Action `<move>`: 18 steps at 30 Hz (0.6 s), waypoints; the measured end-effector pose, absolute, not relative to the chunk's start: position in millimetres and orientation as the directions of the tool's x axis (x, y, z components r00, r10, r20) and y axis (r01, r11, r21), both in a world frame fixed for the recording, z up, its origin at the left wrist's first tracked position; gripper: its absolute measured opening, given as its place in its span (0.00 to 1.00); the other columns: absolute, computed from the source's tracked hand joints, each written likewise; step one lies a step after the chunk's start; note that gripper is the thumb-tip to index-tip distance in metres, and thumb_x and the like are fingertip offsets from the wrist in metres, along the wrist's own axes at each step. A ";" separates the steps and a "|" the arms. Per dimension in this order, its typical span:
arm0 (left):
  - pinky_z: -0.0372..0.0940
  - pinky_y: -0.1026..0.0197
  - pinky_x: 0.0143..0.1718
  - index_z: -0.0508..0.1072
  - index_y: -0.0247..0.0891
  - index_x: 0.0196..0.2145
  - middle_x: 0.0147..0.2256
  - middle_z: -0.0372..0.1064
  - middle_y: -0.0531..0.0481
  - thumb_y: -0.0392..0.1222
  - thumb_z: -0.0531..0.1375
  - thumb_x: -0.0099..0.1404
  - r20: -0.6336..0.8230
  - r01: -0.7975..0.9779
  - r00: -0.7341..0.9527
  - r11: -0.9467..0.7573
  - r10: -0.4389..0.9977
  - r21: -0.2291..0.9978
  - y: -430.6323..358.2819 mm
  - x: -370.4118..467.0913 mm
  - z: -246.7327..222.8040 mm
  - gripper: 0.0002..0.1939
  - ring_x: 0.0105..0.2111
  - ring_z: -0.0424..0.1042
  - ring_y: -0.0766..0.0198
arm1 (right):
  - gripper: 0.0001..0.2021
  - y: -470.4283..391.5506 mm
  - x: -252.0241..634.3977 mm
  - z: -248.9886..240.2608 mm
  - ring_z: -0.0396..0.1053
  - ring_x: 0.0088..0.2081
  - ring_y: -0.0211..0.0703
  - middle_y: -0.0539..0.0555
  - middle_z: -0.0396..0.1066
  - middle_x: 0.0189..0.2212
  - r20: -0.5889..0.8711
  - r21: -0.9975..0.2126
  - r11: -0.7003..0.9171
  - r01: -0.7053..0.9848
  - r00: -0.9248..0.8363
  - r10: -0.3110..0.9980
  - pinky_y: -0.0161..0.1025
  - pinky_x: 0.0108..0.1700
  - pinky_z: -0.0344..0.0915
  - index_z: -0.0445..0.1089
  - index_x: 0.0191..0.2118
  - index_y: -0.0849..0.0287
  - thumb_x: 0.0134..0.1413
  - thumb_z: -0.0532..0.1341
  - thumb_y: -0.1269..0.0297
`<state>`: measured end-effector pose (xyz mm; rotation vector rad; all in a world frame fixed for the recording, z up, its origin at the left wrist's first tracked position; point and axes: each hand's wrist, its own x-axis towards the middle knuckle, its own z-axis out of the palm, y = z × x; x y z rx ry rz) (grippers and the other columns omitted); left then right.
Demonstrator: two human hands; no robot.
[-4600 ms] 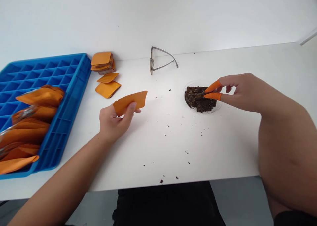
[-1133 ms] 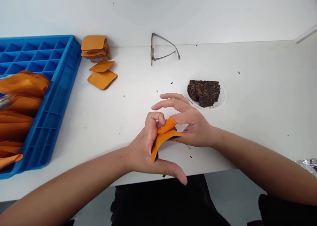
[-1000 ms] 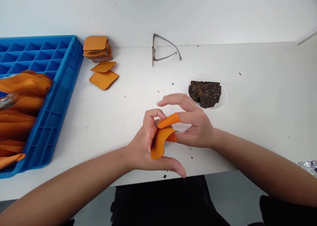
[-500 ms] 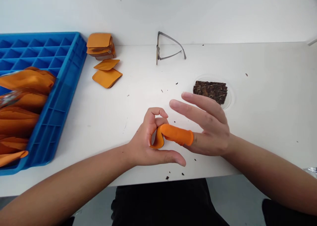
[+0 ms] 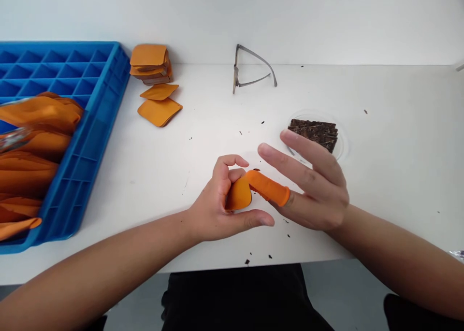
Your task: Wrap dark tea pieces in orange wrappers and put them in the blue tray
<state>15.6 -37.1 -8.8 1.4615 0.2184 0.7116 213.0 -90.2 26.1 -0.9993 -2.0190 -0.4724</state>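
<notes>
My left hand (image 5: 213,205) curls its fingers round a small orange paper packet (image 5: 239,194) with rounded corners, its thumb stretched out below it. My right hand (image 5: 315,191) wears an orange finger cot (image 5: 268,188) on its index finger. That fingertip is at the packet's upper right edge. The other visible fingers of this hand are spread, and its thumb is hidden. Behind them, flat dark brown pieces (image 5: 315,134), like pressed tea leaf, lie in a clear round dish (image 5: 340,150), partly covered by my right hand.
A blue compartment crate (image 5: 105,108) at left holds several bundles of orange packets (image 5: 29,171). Beside it stand a stack of orange packets (image 5: 148,55) and loose ones (image 5: 159,111). Glasses (image 5: 235,72) lie near the wall. Dark crumbs (image 5: 247,262) dot the white table (image 5: 391,176).
My right hand has moved slightly right and its index finger has slid to the packet's upper edge. The packet's bent part, curled before, now lies flatter and shows more of its face.
</notes>
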 end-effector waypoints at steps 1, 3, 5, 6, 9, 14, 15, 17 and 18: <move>0.56 0.69 0.21 0.55 0.52 0.57 0.35 0.67 0.58 0.44 0.73 0.60 0.278 -0.306 0.789 -0.041 0.548 0.951 -36.7 15.1 -9.5 0.37 0.23 0.58 0.74 | 0.08 -90.6 213.1 25.9 0.66 0.66 0.49 0.38 0.69 0.62 0.795 -0.022 0.619 0.785 -0.361 0.487 0.39 0.69 0.66 0.78 0.43 0.40 0.59 0.68 0.62; 0.57 0.68 0.21 0.55 0.52 0.57 0.33 0.63 0.58 0.46 0.73 0.61 0.271 -0.299 0.807 -0.032 0.524 0.954 -35.8 14.1 -11.8 0.36 0.23 0.56 0.73 | 0.10 -90.5 213.4 25.0 0.65 0.67 0.48 0.38 0.70 0.62 0.797 -0.008 0.624 0.781 -0.372 0.476 0.42 0.68 0.69 0.78 0.45 0.38 0.58 0.69 0.62; 0.56 0.67 0.21 0.55 0.52 0.58 0.30 0.59 0.59 0.47 0.72 0.61 0.267 -0.295 0.815 -0.030 0.515 0.955 -35.1 13.2 -14.5 0.35 0.23 0.54 0.72 | 0.12 -89.4 213.6 23.6 0.66 0.66 0.49 0.40 0.71 0.61 0.805 -0.006 0.634 0.774 -0.372 0.462 0.44 0.65 0.72 0.77 0.45 0.38 0.58 0.69 0.63; 0.56 0.67 0.21 0.55 0.52 0.58 0.30 0.57 0.59 0.48 0.72 0.62 0.265 -0.293 0.816 -0.028 0.515 0.956 -35.0 12.9 -15.6 0.35 0.23 0.53 0.72 | 0.12 -88.7 213.7 22.8 0.67 0.66 0.50 0.41 0.72 0.60 0.811 -0.010 0.638 0.770 -0.367 0.455 0.44 0.65 0.73 0.77 0.45 0.39 0.57 0.69 0.64; 0.55 0.67 0.21 0.55 0.53 0.58 0.31 0.58 0.59 0.49 0.70 0.63 0.261 -0.295 0.821 -0.015 0.508 0.955 -35.2 12.5 -16.5 0.34 0.23 0.52 0.72 | 0.10 -86.7 214.2 20.9 0.68 0.65 0.51 0.49 0.75 0.57 0.824 -0.021 0.660 0.751 -0.361 0.437 0.41 0.64 0.72 0.79 0.42 0.46 0.55 0.69 0.68; 0.53 0.69 0.21 0.55 0.53 0.58 0.29 0.57 0.60 0.48 0.70 0.64 0.240 -0.283 0.844 0.017 0.480 0.959 -36.6 11.4 -13.1 0.33 0.22 0.52 0.73 | 0.07 -85.0 212.8 22.9 0.71 0.62 0.48 0.51 0.78 0.53 0.853 0.018 0.651 0.759 -0.351 0.386 0.40 0.54 0.78 0.78 0.40 0.50 0.59 0.65 0.70; 0.53 0.69 0.21 0.55 0.52 0.58 0.29 0.56 0.61 0.48 0.70 0.64 0.228 -0.274 0.849 0.026 0.477 0.961 -36.7 11.0 -12.7 0.33 0.21 0.52 0.74 | 0.06 -85.3 212.3 24.3 0.72 0.61 0.47 0.53 0.78 0.53 0.855 0.032 0.642 0.766 -0.354 0.379 0.39 0.53 0.78 0.78 0.40 0.52 0.60 0.64 0.69; 0.53 0.70 0.21 0.54 0.51 0.58 0.28 0.56 0.61 0.47 0.69 0.65 0.220 -0.270 0.853 0.040 0.472 0.962 -36.7 10.5 -12.6 0.33 0.21 0.53 0.75 | 0.06 -87.3 211.7 27.6 0.73 0.60 0.46 0.54 0.78 0.52 0.849 0.065 0.634 0.770 -0.377 0.371 0.37 0.53 0.78 0.77 0.39 0.52 0.63 0.62 0.67; 0.52 0.71 0.21 0.54 0.51 0.59 0.28 0.55 0.61 0.47 0.70 0.65 0.228 -0.279 0.853 0.041 0.469 0.960 -36.6 10.4 -12.9 0.33 0.21 0.53 0.75 | 0.06 -88.9 211.6 29.2 0.72 0.60 0.45 0.54 0.77 0.52 0.841 0.072 0.631 0.773 -0.387 0.378 0.37 0.54 0.78 0.77 0.38 0.52 0.64 0.62 0.66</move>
